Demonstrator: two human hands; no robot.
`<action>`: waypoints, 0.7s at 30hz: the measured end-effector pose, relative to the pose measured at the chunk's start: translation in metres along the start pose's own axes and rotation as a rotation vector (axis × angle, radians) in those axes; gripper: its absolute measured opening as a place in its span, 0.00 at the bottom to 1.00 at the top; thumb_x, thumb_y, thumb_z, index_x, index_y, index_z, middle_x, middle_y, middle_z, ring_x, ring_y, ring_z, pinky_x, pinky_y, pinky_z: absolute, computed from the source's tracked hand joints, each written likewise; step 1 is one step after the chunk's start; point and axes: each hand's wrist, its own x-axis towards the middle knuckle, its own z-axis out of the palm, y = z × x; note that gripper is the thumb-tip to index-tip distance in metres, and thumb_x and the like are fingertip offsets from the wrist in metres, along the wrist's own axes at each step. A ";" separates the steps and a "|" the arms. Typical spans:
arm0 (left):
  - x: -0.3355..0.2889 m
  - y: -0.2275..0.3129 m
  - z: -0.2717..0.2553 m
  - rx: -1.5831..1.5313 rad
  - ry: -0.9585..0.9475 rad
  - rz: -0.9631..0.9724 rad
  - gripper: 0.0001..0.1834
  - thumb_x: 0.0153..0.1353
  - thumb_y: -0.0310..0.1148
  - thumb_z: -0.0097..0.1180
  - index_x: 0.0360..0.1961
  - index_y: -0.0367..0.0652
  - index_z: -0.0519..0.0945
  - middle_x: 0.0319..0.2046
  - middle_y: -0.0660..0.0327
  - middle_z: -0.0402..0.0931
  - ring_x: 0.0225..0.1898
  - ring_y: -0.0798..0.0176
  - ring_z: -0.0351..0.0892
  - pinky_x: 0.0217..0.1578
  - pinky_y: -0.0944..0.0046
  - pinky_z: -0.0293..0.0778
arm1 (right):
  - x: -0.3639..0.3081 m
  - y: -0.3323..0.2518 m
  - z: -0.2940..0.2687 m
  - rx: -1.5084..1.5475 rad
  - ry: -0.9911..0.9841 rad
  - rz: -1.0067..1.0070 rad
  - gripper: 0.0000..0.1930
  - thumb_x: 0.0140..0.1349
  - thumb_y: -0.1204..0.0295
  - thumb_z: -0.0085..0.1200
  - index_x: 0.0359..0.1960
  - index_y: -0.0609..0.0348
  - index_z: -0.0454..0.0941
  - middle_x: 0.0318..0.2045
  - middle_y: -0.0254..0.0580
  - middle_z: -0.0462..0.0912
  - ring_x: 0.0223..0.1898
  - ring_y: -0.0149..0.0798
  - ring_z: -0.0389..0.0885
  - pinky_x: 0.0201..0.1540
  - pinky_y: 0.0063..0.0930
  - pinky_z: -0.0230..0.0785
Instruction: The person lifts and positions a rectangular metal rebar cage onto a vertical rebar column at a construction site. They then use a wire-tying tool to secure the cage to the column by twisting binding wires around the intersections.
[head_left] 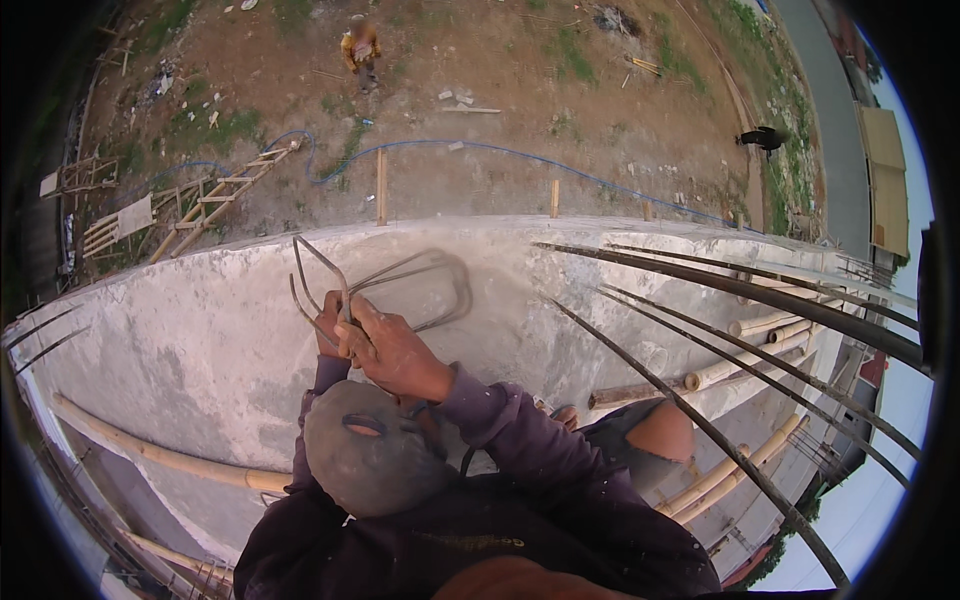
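"Metal, grey, bent into open loops: rods (345, 296), head view. Location?"

"Centre of the scene, held above a pale concrete surface (200, 370); loops extending far-left and right."

"Right hand (405, 350)?"

"Clamped on the rods, fingers curled, purple sleeve (510, 420) behind."

"Left hand (327, 325)?"

"Closed on the same rods, just left of the other, partly hidden."

"Right side?"

"Long dark bars (760, 291), slanting; bamboo poles (730, 365), several, beside them."

"Left, near?"

"Single bamboo length (170, 449)."

"Far?"

"Brown ground (500, 60); blue hose (540, 159); wooden ladder (228, 196), left; person in yellow jacket (360, 50), left."
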 end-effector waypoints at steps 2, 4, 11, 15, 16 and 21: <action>-0.013 0.002 0.001 -0.491 0.000 0.081 0.12 0.66 0.35 0.54 0.45 0.39 0.71 0.33 0.62 0.76 0.32 0.67 0.77 0.33 0.63 0.74 | 0.007 0.005 -0.011 0.037 0.058 0.068 0.11 0.73 0.66 0.44 0.40 0.63 0.66 0.26 0.46 0.80 0.25 0.35 0.81 0.30 0.30 0.73; -0.030 0.006 0.008 -0.693 -0.011 -0.026 0.08 0.64 0.29 0.52 0.41 0.38 0.68 0.27 0.58 0.76 0.27 0.64 0.77 0.31 0.63 0.74 | 0.023 0.011 -0.035 0.029 0.148 0.024 0.12 0.72 0.66 0.46 0.41 0.63 0.63 0.24 0.49 0.80 0.28 0.46 0.83 0.33 0.36 0.75; -0.064 0.014 0.012 -0.929 -0.001 -0.154 0.06 0.64 0.24 0.51 0.40 0.39 0.70 0.22 0.59 0.75 0.24 0.65 0.75 0.31 0.64 0.75 | 0.103 0.038 -0.127 0.476 0.773 0.089 0.18 0.71 0.60 0.52 0.49 0.64 0.70 0.33 0.42 0.82 0.32 0.34 0.83 0.36 0.26 0.80; -0.071 0.010 0.014 -0.885 -0.014 -0.253 0.07 0.65 0.30 0.53 0.40 0.37 0.75 0.21 0.59 0.76 0.23 0.64 0.77 0.29 0.64 0.75 | 0.080 0.054 -0.120 0.290 0.639 0.082 0.21 0.70 0.62 0.53 0.55 0.65 0.70 0.34 0.45 0.83 0.31 0.34 0.84 0.35 0.27 0.81; -0.071 0.009 0.014 -0.879 -0.014 -0.283 0.09 0.66 0.32 0.53 0.41 0.37 0.76 0.21 0.59 0.76 0.22 0.64 0.77 0.29 0.64 0.75 | 0.067 0.057 -0.111 0.239 0.575 0.109 0.21 0.70 0.62 0.53 0.57 0.66 0.70 0.34 0.46 0.83 0.30 0.34 0.84 0.35 0.28 0.82; -0.074 0.021 0.011 -0.789 -0.039 -0.293 0.13 0.68 0.38 0.53 0.42 0.37 0.77 0.21 0.59 0.77 0.24 0.63 0.80 0.27 0.65 0.77 | 0.013 0.048 -0.061 0.110 0.400 0.163 0.17 0.70 0.64 0.52 0.53 0.63 0.74 0.30 0.44 0.84 0.26 0.29 0.83 0.29 0.23 0.75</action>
